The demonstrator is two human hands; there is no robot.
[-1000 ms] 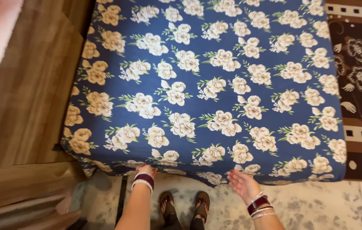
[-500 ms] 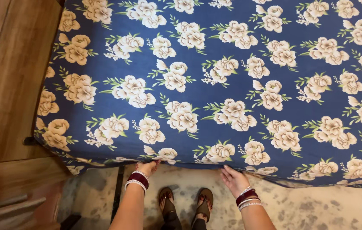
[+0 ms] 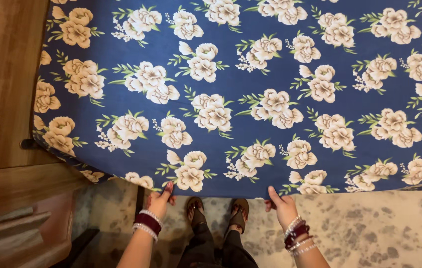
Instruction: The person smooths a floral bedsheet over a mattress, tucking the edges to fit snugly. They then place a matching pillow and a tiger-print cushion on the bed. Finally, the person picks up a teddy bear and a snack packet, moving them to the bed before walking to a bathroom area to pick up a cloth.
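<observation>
A dark blue bedsheet [image 3: 250, 89] printed with cream flowers covers a mattress and fills most of the view. My left hand [image 3: 160, 201] grips the sheet's near edge at the lower left, fingers curled over the hem. My right hand [image 3: 282, 204] grips the same edge further right. Both wrists carry maroon and silver bangles. The hem between my hands hangs out over the floor, above my sandalled feet [image 3: 216, 216].
Wooden furniture [image 3: 2, 99] stands along the left side, with a lower wooden ledge [image 3: 17, 198] at the bottom left. A mottled pale stone floor [image 3: 369, 233] runs under the bed's near edge.
Both hands have closed on the sheet's near edge and drawn it toward me. The hem now hangs lower, over my feet. The view has shifted right and closer to the bed.
</observation>
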